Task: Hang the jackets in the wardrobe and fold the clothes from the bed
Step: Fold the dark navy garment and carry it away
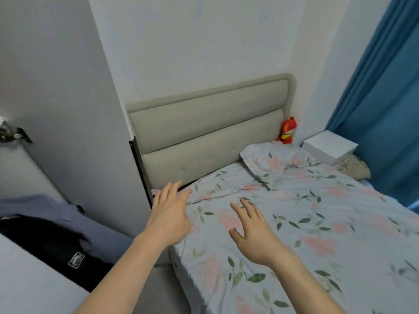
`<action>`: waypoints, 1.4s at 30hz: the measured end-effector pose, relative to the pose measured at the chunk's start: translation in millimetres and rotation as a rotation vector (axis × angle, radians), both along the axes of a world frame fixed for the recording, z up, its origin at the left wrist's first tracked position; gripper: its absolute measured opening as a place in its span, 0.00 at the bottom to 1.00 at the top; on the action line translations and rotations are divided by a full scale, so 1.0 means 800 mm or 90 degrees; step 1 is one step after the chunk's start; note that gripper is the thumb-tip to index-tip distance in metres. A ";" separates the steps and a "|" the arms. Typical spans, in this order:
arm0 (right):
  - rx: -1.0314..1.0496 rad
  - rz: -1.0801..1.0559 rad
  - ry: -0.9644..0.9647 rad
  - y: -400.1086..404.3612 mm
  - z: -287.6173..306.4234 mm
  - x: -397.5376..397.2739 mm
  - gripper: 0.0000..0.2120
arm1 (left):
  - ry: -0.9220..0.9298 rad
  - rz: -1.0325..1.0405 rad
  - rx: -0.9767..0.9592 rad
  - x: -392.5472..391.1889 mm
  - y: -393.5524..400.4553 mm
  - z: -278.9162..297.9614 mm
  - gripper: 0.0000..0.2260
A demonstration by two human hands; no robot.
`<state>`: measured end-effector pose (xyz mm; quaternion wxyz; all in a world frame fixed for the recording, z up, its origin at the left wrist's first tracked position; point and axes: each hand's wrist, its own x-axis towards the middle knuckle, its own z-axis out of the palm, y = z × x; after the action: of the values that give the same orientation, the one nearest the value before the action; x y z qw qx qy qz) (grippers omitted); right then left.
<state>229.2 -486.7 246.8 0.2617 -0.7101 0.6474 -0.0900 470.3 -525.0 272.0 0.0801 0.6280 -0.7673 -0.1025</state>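
Wardrobe (68, 109) left of bed (317, 223); pillow (276, 164) before headboard (210, 132); toy (286, 131) behind pillow.

Both hands reach out over the bed (317, 223) with fingers spread and holding nothing, the left hand (170, 214) near its head-end corner, the right hand (256, 232) above the floral sheet; dark and blue garments (56, 227) lie inside the open wardrobe (68, 109) at left.

Dark jacket (45, 243) — lower part cut off behind white panel, label (76, 259) unreadable, curtain (385, 109) cropped
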 end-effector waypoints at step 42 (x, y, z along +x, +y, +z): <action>0.091 -0.768 0.030 0.987 -0.032 -0.485 0.33 | -0.101 -0.791 0.082 -0.703 0.681 -0.064 0.30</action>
<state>-159.1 302.7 221.3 0.1974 -0.2001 0.9458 -0.1628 -92.5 20.0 220.9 -0.0892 0.0744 -0.9848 -0.1292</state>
